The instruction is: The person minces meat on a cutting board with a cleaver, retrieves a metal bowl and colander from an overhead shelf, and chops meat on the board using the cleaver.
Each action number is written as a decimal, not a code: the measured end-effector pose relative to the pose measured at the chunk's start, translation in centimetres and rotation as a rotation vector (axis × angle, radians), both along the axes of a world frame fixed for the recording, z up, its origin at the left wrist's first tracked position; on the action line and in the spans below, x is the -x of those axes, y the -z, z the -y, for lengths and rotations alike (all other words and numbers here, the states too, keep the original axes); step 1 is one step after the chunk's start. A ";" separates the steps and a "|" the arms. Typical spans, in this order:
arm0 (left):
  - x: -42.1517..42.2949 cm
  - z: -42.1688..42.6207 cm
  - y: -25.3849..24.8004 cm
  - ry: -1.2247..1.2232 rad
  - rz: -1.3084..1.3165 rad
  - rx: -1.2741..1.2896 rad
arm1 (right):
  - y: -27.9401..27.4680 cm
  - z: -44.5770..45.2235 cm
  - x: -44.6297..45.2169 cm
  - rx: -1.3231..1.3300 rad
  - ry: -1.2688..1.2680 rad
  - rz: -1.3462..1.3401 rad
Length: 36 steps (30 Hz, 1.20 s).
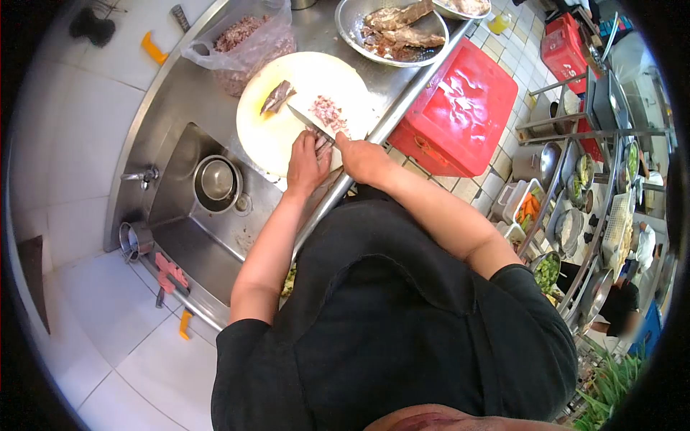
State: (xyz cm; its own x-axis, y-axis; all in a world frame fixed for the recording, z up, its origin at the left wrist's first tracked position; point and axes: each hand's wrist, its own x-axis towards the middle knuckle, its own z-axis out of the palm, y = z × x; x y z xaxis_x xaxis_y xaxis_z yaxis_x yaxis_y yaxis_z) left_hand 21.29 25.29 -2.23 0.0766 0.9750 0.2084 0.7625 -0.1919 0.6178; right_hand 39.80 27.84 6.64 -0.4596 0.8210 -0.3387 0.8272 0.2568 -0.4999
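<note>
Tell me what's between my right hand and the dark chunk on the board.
The knife blade, in the head view: it points from your right hand toward the dark chunk.

Red crate (468, 108) (glossy on top), faucet (146, 177), carrots (530, 207)

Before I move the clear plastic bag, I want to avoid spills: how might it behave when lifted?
The bag will probably sag and change shape, as its film looks thin and creased. It may be fairly heavy, given the mass of reddish chopped pieces inside. Its top seems open, so tilting could spill some.
</note>
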 end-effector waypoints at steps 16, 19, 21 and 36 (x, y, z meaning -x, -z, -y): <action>0.2 0.2 0.3 -0.078 0.037 -0.052 | -3.7 3.1 -2.6 -0.013 0.053 0.036; -0.3 -0.4 0.4 -0.105 0.038 0.050 | -3.9 3.5 -2.4 -0.012 0.016 0.078; -0.8 -0.6 1.0 -0.150 -0.013 -0.032 | -3.4 3.6 -2.3 -0.009 0.010 0.092; -0.4 -0.8 1.3 -0.161 0.023 -0.031 | 0.4 0.1 0.6 -0.052 -0.029 0.019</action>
